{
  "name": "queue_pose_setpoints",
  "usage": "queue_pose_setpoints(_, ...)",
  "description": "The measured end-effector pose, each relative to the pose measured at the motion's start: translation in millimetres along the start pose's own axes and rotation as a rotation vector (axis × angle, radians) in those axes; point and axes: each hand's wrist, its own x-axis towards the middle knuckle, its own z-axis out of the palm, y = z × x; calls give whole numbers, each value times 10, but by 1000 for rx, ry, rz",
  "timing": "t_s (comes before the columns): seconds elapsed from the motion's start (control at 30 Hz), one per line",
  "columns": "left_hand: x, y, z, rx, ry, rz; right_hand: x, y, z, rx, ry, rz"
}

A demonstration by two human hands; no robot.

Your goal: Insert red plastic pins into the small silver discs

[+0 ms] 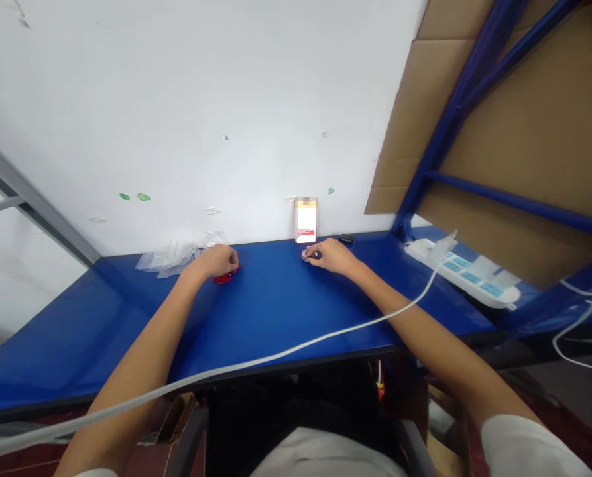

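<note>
Both arms reach far across a blue table (276, 311). My left hand (219, 261) is curled over a small red object (225, 277) that lies on the tabletop, fingers closed around it. My right hand (327, 254) pinches a small round whitish piece (306, 255) near the back wall. Just behind that hand a white and red card (305, 221) stands upright against the wall, and a small dark object (346, 238) lies beside it.
Clear plastic bags (174, 256) lie at the back left by the wall. A white power strip (462, 271) sits at the right, its white cable (286, 350) running across the table's front edge. Blue shelf frame (455, 106) and cardboard (534, 132) stand to the right.
</note>
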Motion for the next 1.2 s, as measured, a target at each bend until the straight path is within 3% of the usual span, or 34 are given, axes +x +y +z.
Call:
queue_pose_setpoints(0.4,36,-7,28,-65,55,46,3,70,-2,76,71,-15)
queue_pose_setpoints(0.57,56,24,63,-61,120,81,21,95,-8,96,281,-15)
queue_pose_setpoints(0.67,38,58,53,-104,191,96,35,83,6,256,443,-19)
queue_pose_setpoints(0.73,11,111,36,-250,258,119,48,50,30,407,502,3)
queue_pose_setpoints(0.8,-19,205,26,-443,288,160,65,-13,73,624,476,59)
queue_pose_setpoints(0.97,-66,602,121,-734,174,290,76,-273,234,1179,230,221)
queue_pose_setpoints(1.07,-73,834,238,-855,155,325,35,-411,307,1359,125,271)
queue_pose_setpoints(1.2,-81,979,345,-883,234,303,-13,-476,342,1439,-8,283)
